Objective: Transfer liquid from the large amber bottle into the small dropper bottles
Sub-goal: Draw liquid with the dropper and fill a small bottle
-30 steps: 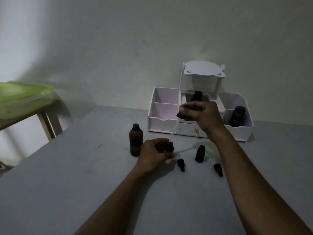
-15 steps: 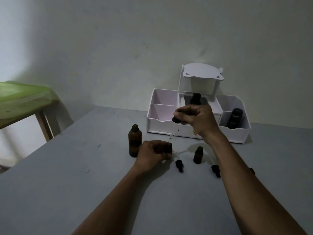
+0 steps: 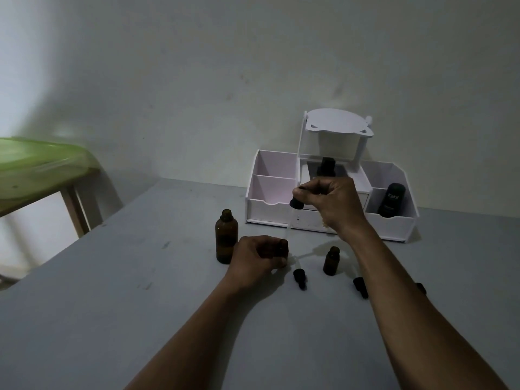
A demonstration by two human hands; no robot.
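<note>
R hand lowered dropper to sm. bottle.

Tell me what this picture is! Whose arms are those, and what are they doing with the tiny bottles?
There is no machine here. These are a person's two arms, filmed by a camera worn on their head, so you look down just as they do. The left hand grips a small dropper bottle on the grey table. The right hand pinches a dropper above it, with the glass tip pointing down towards the bottle's mouth. Beside the left hand stands the large amber bottle with no cap on. A second small bottle and loose dropper caps sit nearby. Behind them is a white organiser with a black bottle inside.
</note>
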